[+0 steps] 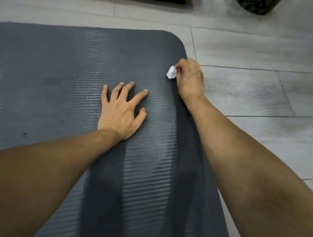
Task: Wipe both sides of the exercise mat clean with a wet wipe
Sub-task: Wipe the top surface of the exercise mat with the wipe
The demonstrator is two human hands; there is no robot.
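A dark grey ribbed exercise mat [67,71] lies flat on the floor and fills most of the view; its rounded far right corner shows. Wet streaks shine along its right half. My left hand [122,108] rests palm down on the mat with fingers spread, holding nothing. My right hand [190,76] is near the mat's right edge, fingers pinched on a small crumpled white wet wipe [171,72] that touches the mat surface.
Light grey tiled floor [254,88] borders the mat at the right and far side. A dark patterned object [257,6] stands at the far right, and a dark edge of something [157,1] shows at the top.
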